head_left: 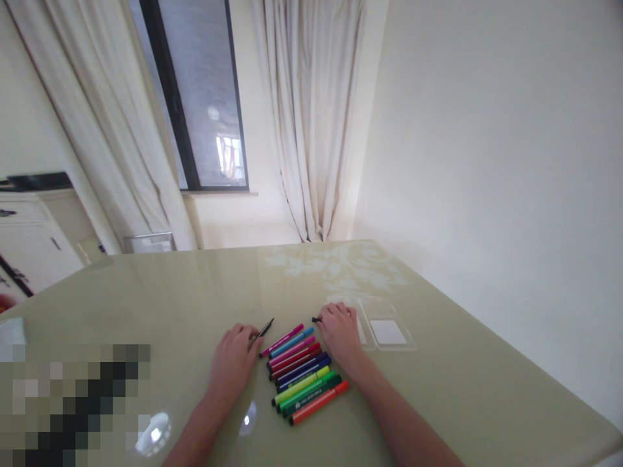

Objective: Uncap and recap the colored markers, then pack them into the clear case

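Observation:
My left hand (234, 360) is closed around a black felt-tip pen (265, 328), its bare tip pointing up and away to the right. Between the fingers of my right hand (341, 334) is a small black pen cap (316, 320), held apart from the pen. A slanted row of several coloured felt-tip pens lies on the table between my hands, from a magenta pen (282, 340) at the far end, past a yellow-green pen (302, 385), to an orange-red pen (318, 403) nearest me. All the pens in the row have caps on.
A clear plastic case (411, 344) lies open just right of my right hand, with a white card (388, 331) in it. The glossy table (195, 292) meets a white wall on the right. A pale cloth-like thing (12, 331) sits at the left edge; the lower left is pixelated.

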`<state>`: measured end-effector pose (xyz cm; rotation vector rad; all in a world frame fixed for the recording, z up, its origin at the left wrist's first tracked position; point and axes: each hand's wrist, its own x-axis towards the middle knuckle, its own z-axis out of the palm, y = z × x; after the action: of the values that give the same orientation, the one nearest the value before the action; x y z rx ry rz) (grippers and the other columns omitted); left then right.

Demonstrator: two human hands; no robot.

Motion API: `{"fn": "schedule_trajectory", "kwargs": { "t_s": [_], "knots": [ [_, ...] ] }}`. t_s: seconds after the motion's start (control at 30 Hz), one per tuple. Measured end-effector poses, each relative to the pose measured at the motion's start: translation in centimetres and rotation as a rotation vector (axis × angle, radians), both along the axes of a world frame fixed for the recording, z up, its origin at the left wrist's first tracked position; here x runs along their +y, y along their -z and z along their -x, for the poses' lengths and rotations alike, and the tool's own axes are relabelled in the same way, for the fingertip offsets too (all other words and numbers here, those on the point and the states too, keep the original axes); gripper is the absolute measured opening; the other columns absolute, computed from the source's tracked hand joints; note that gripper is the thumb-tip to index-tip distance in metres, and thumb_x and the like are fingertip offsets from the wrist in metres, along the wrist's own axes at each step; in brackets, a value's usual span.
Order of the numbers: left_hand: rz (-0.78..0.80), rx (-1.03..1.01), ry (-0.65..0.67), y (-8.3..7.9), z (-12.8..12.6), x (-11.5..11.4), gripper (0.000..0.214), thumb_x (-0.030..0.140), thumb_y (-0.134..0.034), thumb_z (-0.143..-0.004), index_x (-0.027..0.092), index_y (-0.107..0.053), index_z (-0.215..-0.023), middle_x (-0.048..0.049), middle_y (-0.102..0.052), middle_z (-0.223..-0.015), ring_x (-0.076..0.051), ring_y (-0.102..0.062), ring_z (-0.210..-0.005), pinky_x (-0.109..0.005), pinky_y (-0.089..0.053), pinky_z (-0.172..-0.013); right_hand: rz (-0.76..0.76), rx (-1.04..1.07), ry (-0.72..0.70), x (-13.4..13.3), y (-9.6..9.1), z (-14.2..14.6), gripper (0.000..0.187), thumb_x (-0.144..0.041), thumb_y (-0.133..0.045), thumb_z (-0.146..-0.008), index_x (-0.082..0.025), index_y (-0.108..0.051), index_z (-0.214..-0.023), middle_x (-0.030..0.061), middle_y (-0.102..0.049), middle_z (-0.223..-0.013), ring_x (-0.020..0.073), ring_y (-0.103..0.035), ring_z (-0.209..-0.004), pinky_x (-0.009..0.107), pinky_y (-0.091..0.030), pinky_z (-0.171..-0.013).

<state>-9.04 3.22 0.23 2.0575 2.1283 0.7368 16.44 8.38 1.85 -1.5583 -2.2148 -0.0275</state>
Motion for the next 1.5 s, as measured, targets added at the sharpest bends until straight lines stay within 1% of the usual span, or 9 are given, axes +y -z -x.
{"fn": "schedule_trajectory", "kwargs": {
  "t_s": [0.13,0.23,0.37,0.57,0.77,1.0,1.2,1.33,1.5],
  "knots": [
    [-0.046,-0.207,0.069,-0.4,-0.7,0.0,0.026,0.035,-0.045,-0.094,0.02,-0.066,-0.098,-0.0088,-0.071,-0.1,-0.027,-0.066,-0.098,-0.041,-0.05,-0.092,0.102,0.296,-0.14,-1.3,-1.3,0.4,0.009,-0.021,-0.061,-0.097,-0.023,-0.069,-0.1,0.0022,-0.077,-0.098,0.0216,-0.066,-0.097,0.036,-0.037,-0.091],
    [-0.06,-0.409,0.131,-1.2,-1.8,-0.2,0.024,0.039,-0.047,-0.093,0.023,-0.063,-0.1,-0.0065,-0.074,-0.102,-0.025,-0.068,-0.099,-0.039,-0.051,-0.09,0.099,0.454,-0.206,-2.0,-2.0,0.6,0.008,-0.022,-0.063,-0.096,-0.023,-0.07,-0.1,0.0006,-0.077,-0.097,0.0206,-0.067,-0.095,0.034,-0.038,-0.091],
    [-0.045,-0.502,0.165,-1.8,-2.6,-0.5,0.022,0.04,-0.05,-0.091,0.024,-0.063,-0.099,-0.0051,-0.076,-0.102,-0.025,-0.07,-0.099,-0.038,-0.052,-0.089,0.061,0.505,-0.218,-2.0,-2.3,0.5,0.008,-0.021,-0.064,-0.094,-0.023,-0.071,-0.098,0.001,-0.077,-0.098,0.0214,-0.068,-0.095,0.035,-0.039,-0.092],
    [-0.025,-0.555,0.225,-2.2,-3.0,-0.9,0.021,0.04,-0.052,-0.091,0.023,-0.065,-0.098,-0.0052,-0.077,-0.1,-0.024,-0.071,-0.096,-0.037,-0.053,-0.088,0.023,0.532,-0.251,-1.9,-1.8,0.6,0.011,-0.021,-0.064,-0.094,-0.023,-0.073,-0.1,0.0021,-0.077,-0.101,0.0212,-0.068,-0.098,0.036,-0.041,-0.094],
    [-0.015,-0.543,0.252,-2.6,-3.6,-1.1,0.027,0.04,-0.052,-0.092,0.023,-0.071,-0.101,-0.0061,-0.078,-0.103,-0.025,-0.071,-0.098,-0.037,-0.053,-0.09,0.085,0.643,-0.337,-1.8,-2.1,0.4,0.013,-0.021,-0.065,-0.091,-0.024,-0.077,-0.095,0.0016,-0.078,-0.094,0.0203,-0.07,-0.093,0.033,-0.046,-0.089],
    [-0.043,-0.575,0.252,-2.5,-4.0,-1.5,0.032,0.04,-0.054,-0.09,0.024,-0.079,-0.101,-0.0048,-0.081,-0.103,-0.025,-0.073,-0.097,-0.035,-0.055,-0.09,0.24,0.811,-0.305,-1.8,-2.5,0.0,0.012,-0.025,-0.07,-0.083,-0.023,-0.082,-0.087,0.002,-0.079,-0.082,0.0191,-0.067,-0.076,0.03,-0.049,-0.074],
    [-0.032,-0.564,0.235,-2.8,-4.2,-1.7,0.032,0.041,-0.055,-0.089,0.025,-0.08,-0.101,-0.0037,-0.081,-0.104,-0.025,-0.074,-0.097,-0.036,-0.057,-0.091,0.301,0.826,-0.318,-2.0,-2.3,0.3,0.015,-0.028,-0.069,-0.083,-0.022,-0.082,-0.088,0.0022,-0.078,-0.078,0.0191,-0.067,-0.073,0.03,-0.051,-0.072],
    [-0.006,-0.433,0.239,-2.5,-4.0,-1.3,0.04,0.045,-0.046,-0.096,0.025,-0.078,-0.108,-0.0056,-0.08,-0.109,-0.025,-0.073,-0.101,-0.038,-0.055,-0.095,0.321,0.752,-0.296,-1.9,-2.7,0.4,0.017,-0.028,-0.066,-0.086,-0.021,-0.081,-0.09,0.0033,-0.079,-0.083,0.0194,-0.068,-0.076,0.03,-0.052,-0.074],
    [-0.015,-0.18,0.183,-0.7,-3.7,-1.1,0.054,0.047,-0.03,-0.103,0.019,-0.066,-0.132,-0.0099,-0.07,-0.134,-0.025,-0.063,-0.125,-0.044,-0.043,-0.113,0.285,0.666,-0.335,-1.5,-2.1,0.3,0.018,-0.02,-0.062,-0.088,-0.021,-0.079,-0.092,0.0024,-0.079,-0.088,0.0195,-0.07,-0.084,0.031,-0.052,-0.084]
  ]
}}
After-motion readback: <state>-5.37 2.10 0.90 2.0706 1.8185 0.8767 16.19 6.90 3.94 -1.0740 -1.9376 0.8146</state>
